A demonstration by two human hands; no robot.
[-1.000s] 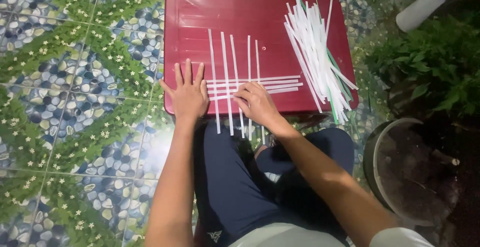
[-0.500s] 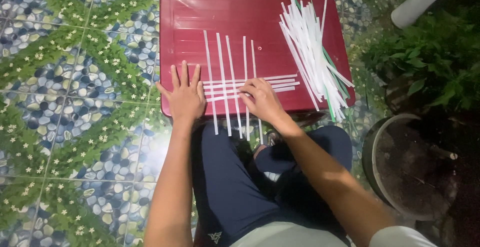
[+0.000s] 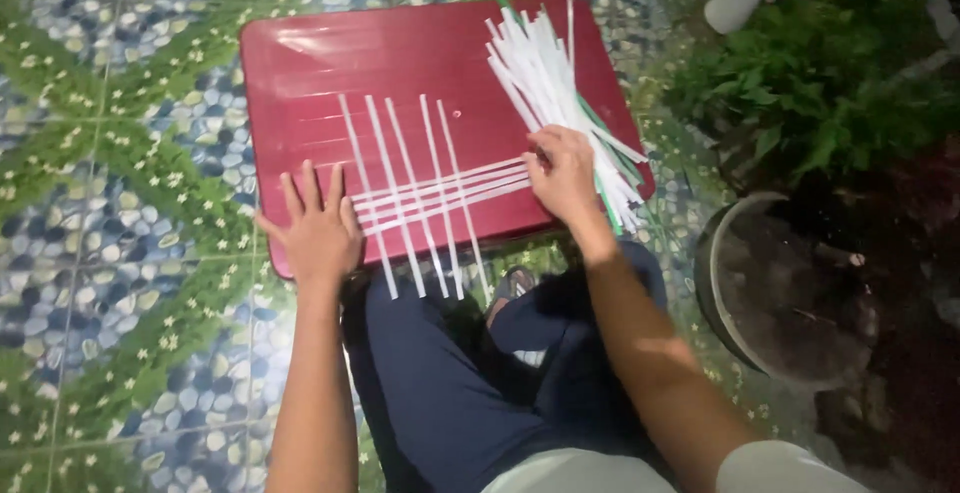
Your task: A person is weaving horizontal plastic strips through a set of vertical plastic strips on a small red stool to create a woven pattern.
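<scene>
Red plastic table [image 3: 300, 63] mid-frame on patterned tiles, your left hand [image 3: 318, 231] flat, fingers spread, beside 5 woven white strips [image 3: 420, 193], your right hand [image 3: 562, 175] loosely curled on the loose strip pile [image 3: 560, 83] at upper right.

Left hand [image 3: 318, 228] flat, fingers spread — right hand [image 3: 565, 175] curled, palm down

Right hand [image 3: 562, 175] now at strip pile [image 3: 560, 83]

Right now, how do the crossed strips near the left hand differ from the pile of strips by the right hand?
The crossed strips lie flat in a grid, five long ones crossing about three sideways ones; the pile is a loose, overlapping bundle. The crossed strips look all white; the pile includes some green ones. The left hand rests flat beside the crossed strips; the right hand touches the pile. Both lie on the red tabletop.
</scene>
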